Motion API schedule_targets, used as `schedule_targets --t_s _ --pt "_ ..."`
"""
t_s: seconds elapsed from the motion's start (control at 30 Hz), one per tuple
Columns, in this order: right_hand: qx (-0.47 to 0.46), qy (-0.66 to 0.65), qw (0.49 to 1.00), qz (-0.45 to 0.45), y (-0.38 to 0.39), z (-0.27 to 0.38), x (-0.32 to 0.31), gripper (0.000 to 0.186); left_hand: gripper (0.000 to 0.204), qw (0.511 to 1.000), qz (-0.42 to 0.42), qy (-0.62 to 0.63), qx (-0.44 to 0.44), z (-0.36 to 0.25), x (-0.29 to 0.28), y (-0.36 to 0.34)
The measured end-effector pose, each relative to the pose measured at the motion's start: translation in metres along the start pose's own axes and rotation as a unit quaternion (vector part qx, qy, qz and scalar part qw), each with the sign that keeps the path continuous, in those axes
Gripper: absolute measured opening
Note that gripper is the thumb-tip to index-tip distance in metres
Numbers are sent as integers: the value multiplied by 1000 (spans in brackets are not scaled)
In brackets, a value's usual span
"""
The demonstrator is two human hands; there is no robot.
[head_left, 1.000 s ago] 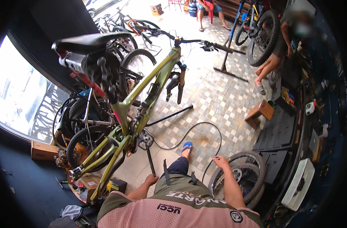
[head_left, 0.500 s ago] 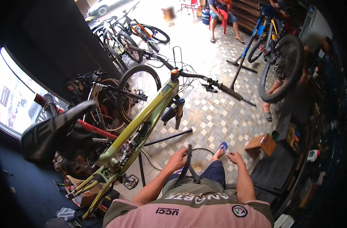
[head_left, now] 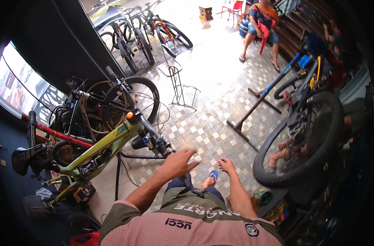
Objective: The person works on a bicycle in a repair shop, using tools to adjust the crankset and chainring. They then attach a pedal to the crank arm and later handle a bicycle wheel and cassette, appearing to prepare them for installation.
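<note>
The left hand is held out unclenched, nothing visibly gripped — just beside the handlebar; whether contact is made cannot be told. The right hand is loosely curled, its contents hidden. Left of both, the green bike frame is presumably propped on the stand — kept off the floor.

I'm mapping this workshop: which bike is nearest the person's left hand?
The yellow-green bike: its handlebar end is beside the left hand, while the other bikes are farther off.
</note>
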State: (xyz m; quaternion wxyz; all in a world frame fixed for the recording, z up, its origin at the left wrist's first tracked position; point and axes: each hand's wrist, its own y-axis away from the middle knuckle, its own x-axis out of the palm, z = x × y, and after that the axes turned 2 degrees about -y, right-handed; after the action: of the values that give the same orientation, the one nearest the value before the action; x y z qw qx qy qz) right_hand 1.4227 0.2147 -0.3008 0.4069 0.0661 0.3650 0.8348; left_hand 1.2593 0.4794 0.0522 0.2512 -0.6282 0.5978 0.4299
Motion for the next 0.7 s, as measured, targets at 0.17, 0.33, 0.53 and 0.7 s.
schedule_targets --t_s 0.17,0.33,0.53,0.7 --pt "24 -10 999 25 -66 72 -51 36 60 966 118 -12 -231 3 -12 -17" --pt "93 -45 994 30 -150 86 -86 27 68 927 135 20 -350 -1 -33 -65" --pt "142 -12 989 44 -249 130 -109 28 70 932 137 133 -309 30 -78 -225" --pt "125 43 991 17 -348 217 -194 24 70 952 39 76 -295 115 -127 -349"
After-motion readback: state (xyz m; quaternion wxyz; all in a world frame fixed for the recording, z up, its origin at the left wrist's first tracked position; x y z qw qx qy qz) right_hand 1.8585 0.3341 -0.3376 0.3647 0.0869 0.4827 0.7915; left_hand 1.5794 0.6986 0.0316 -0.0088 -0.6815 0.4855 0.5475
